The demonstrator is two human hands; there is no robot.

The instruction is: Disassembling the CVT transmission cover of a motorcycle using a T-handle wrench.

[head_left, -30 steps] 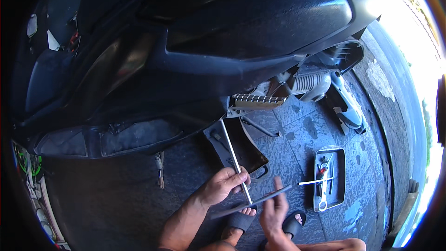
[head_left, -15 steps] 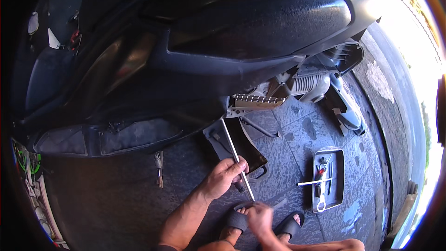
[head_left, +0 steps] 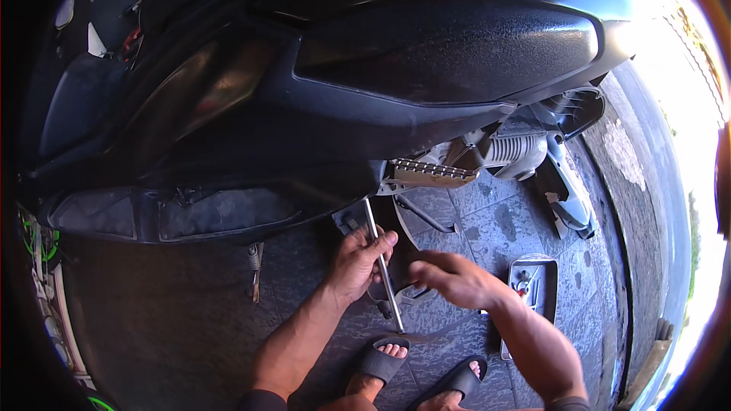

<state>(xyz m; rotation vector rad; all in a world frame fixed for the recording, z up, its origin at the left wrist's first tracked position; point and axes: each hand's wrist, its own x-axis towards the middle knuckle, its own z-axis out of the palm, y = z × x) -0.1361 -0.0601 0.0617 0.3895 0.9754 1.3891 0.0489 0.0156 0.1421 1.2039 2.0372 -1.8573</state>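
The left hand (head_left: 356, 262) closes its grip around a long thin silver metal rod (head_left: 383, 270) angled beneath the black scooter body (head_left: 320, 99), steadying it while the right hand (head_left: 457, 280) hovers beside, fingers loosely spread

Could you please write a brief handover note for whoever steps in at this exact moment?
Left hand: closed around a long metal rod that runs from under the black scooter body down to the paving.
Right hand: holds nothing visible, fingers spread, just right of the rod's lower part.
Metal tool tray lies on the ground to the right, tools inside.
Done: rod is in hand, with its upper end at the scooter's underside.
Left: whether the rod is seated cannot be told; the right hand has yet to take hold.
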